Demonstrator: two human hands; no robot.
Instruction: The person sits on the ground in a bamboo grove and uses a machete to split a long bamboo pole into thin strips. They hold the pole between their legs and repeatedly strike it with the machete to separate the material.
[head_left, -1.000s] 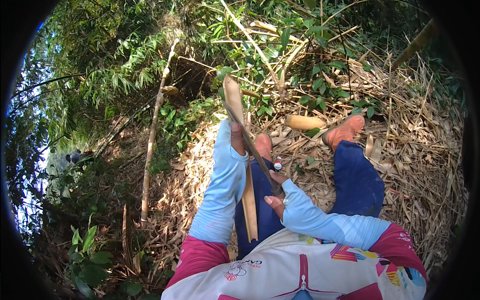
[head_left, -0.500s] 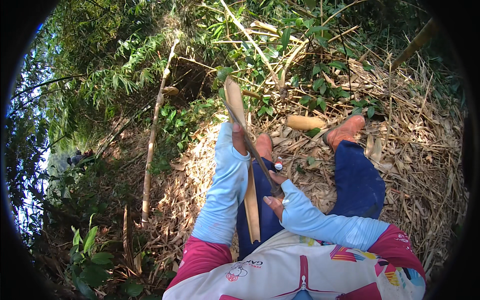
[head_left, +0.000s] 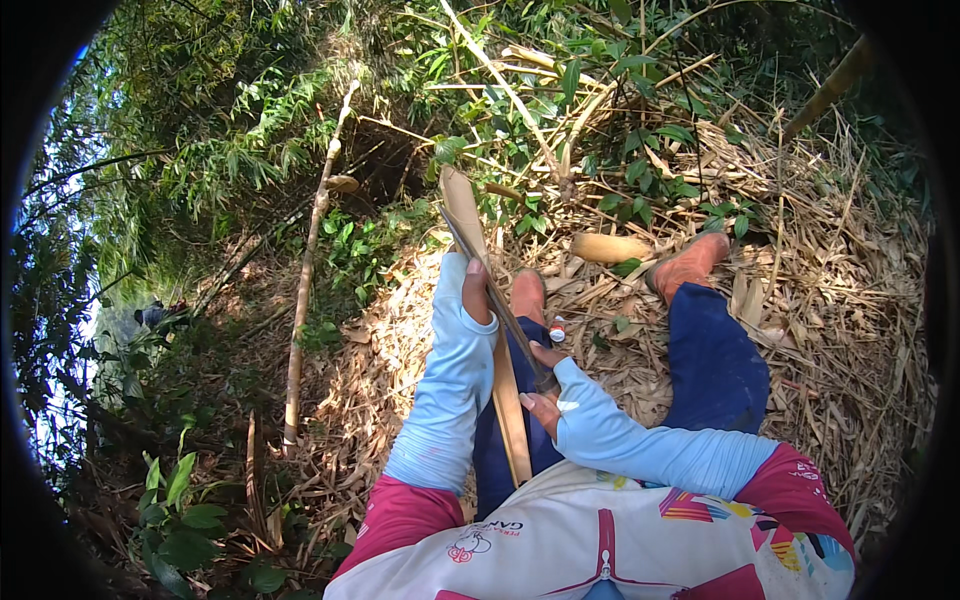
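Bamboo strip (head_left: pixel 487 300) is standing up between the person's legs, flat and pale brown, with its top end sticking out over the dry leaves (head_left: pixel 820 300). Its lower end is going down by the white shirt (head_left: pixel 600 540).

Left hand (head_left: pixel 474 293) is wrapping shut around the strip near its upper part, with the thumb showing on this side. Right hand (head_left: pixel 546 385) is closing tight around the dark handle of a long knife (head_left: pixel 505 315). That blade is lying slanted across the strip and touching it, just under the left hand.

Both arms are wearing light blue sleeves (head_left: pixel 445 400). Two orange-brown shoes (head_left: pixel 690 265) are resting on the leaves, well apart. A cut bamboo piece (head_left: pixel 610 247) is lying between them. A thin bare stem (head_left: pixel 305 290) is standing to the left.
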